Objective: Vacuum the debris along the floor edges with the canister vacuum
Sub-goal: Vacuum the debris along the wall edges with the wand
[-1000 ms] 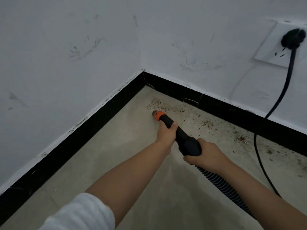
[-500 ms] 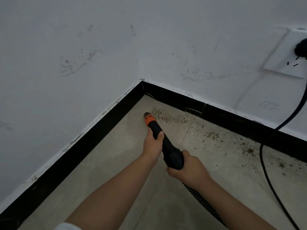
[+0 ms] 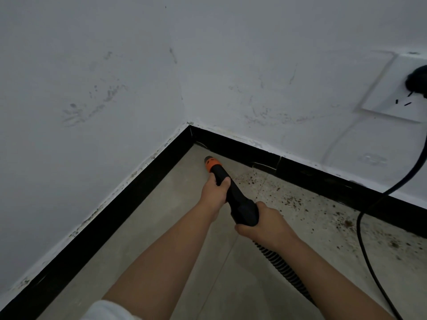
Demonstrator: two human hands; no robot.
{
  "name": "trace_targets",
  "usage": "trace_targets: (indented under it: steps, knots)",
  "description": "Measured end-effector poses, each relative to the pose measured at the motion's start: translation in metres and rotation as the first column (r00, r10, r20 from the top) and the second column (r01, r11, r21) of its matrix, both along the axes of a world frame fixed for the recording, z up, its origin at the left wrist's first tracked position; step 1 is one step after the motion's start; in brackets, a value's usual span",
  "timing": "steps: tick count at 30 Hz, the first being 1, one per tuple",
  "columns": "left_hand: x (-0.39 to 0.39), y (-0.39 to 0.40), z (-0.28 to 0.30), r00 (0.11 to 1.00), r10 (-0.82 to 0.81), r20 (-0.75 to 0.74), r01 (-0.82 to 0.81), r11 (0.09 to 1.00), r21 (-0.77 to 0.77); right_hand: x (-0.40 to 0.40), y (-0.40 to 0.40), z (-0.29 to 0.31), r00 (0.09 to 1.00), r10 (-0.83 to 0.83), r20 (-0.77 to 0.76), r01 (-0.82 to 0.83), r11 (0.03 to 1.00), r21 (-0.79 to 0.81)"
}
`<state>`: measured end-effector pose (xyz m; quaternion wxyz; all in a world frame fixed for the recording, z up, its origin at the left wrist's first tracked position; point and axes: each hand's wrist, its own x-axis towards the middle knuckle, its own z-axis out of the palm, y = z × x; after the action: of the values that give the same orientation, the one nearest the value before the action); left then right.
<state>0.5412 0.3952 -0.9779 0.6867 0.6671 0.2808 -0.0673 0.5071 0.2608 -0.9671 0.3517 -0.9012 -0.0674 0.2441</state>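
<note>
Nozzle: black, orange collar, tip low over the floor near the corner, beside the black baseboard. Left hand clamped round its front; right hand clamped round the rear grip. Ribbed hose trails back. Debris: brown specks along the right baseboard. Cord runs to a wall socket.

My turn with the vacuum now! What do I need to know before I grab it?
Left hand grips the black vacuum wand with the orange tip near the front; right hand grips its thick rear end by the ribbed black hose.
The tip points into the corner, where the grey floor looks clean.
Left to do: brown crumbs scattered along the right black baseboard. Mind the black power cord there.
</note>
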Motion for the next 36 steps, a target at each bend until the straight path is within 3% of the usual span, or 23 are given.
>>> trace_targets:
  steps: [11,19,36]
  knots:
    - [-0.022,-0.015,0.017,0.99,0.138,-0.008,-0.138,0.99,-0.04,-0.008,-0.015,0.034,0.993,0.084,-0.081,-0.082,0.996,0.03]
    - [-0.058,-0.028,0.016,0.998,0.056,-0.031,-0.058,0.996,-0.061,-0.048,-0.03,0.035,0.995,0.062,-0.083,-0.063,0.998,-0.009]
    - [-0.011,-0.027,0.014,0.999,-0.034,-0.001,0.034,0.999,0.005,-0.018,-0.016,0.005,0.991,-0.111,-0.077,0.117,0.989,0.09]
